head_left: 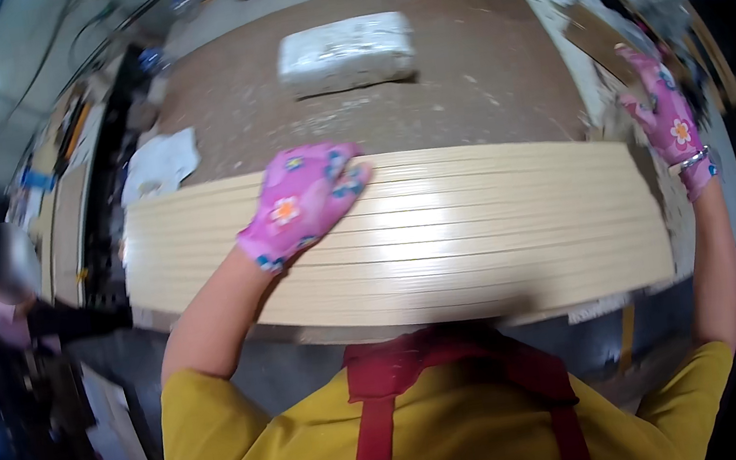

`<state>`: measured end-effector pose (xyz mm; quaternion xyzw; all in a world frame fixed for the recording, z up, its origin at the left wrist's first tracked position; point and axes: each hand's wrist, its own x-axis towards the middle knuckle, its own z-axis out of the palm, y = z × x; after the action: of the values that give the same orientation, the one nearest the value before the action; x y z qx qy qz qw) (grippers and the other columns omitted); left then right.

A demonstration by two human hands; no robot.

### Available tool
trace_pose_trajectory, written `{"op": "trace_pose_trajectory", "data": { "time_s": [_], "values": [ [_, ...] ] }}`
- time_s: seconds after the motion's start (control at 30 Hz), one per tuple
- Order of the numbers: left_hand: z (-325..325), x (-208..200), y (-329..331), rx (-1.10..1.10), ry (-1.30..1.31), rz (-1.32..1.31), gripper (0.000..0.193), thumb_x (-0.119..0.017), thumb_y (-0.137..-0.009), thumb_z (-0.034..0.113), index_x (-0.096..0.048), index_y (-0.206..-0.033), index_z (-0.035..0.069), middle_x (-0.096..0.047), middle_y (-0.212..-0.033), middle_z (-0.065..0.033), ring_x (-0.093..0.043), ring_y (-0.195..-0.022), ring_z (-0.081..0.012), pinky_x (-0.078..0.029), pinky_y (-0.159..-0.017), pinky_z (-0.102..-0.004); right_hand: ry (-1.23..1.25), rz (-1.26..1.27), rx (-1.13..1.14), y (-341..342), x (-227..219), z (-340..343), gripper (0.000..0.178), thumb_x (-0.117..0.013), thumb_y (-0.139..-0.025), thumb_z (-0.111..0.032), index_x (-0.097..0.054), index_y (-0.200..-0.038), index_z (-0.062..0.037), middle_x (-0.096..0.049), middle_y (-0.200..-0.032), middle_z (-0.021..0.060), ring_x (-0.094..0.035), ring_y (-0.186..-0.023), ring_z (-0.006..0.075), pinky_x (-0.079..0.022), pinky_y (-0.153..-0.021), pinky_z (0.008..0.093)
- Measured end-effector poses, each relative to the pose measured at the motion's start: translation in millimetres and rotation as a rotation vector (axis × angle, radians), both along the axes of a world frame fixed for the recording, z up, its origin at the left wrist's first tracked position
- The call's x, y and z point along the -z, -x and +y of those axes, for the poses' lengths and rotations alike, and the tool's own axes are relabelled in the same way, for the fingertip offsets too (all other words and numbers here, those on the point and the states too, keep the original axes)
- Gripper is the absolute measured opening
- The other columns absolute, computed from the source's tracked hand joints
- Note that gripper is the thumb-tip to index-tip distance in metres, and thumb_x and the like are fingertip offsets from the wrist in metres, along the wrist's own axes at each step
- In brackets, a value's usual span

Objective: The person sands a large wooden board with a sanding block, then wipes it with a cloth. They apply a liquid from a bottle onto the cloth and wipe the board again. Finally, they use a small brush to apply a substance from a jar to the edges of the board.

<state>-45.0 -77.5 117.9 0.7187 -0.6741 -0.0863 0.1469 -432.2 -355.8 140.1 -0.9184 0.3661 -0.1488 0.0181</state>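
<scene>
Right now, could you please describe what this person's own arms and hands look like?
The left hand and right hand wear pink gloves printed with flowers, some orange and white, and blue-teal patches. A slim band, perhaps a watch or bracelet, circles the right wrist. Mustard-yellow sleeves end near the elbows, leaving the forearms bare.

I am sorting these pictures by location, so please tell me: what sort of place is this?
Probably a workshop or packing area: long cream strips lie on a brown worktable, with a shiny, apparently plastic-wrapped bundle beyond them.
</scene>
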Motion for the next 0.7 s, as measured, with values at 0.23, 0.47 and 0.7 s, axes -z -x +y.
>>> {"op": "trace_pose_trajectory", "data": {
  "time_s": [0.23,0.47,0.7],
  "values": [
    [-1.8,20.9,-3.3,0.025,0.042,-0.014,0.033,-0.054,-0.093,0.04,-0.063,-0.089,0.009,-0.065,-0.075,-0.0138,-0.065,-0.075,-0.0344,-0.052,-0.07,-0.0447,-0.175,0.178,-0.436,-206.1,45.2,-24.9,0.067,-0.071,-0.083,-0.022,-0.044,-0.143,-0.0129,-0.045,-0.145,0.0178,-0.043,-0.134,0.038,-0.036,-0.111,0.0428],
    [13.0,22.7,-6.0,0.007,0.018,0.149,0.039,-0.053,-0.093,0.046,-0.062,-0.082,0.009,-0.063,-0.074,-0.0135,-0.063,-0.073,-0.0339,-0.049,-0.07,-0.0443,0.066,0.447,-0.423,-360.3,100.7,-19.1,0.094,-0.08,-0.074,-0.032,-0.03,-0.151,-0.0176,-0.028,-0.157,0.0139,-0.028,-0.145,0.0325,-0.025,-0.114,0.0533],
    [18.0,26.5,-3.4,-0.048,0.034,0.221,0.038,-0.052,-0.091,0.044,-0.063,-0.084,0.008,-0.063,-0.081,-0.0129,-0.062,-0.081,-0.034,-0.047,-0.077,-0.0443,0.11,0.371,-0.416,-386.8,128.3,-16.7,0.1,-0.082,-0.07,-0.03,-0.027,-0.154,-0.0205,-0.025,-0.159,0.0118,-0.026,-0.145,0.0349,-0.021,-0.116,0.0524]
  ]
}}
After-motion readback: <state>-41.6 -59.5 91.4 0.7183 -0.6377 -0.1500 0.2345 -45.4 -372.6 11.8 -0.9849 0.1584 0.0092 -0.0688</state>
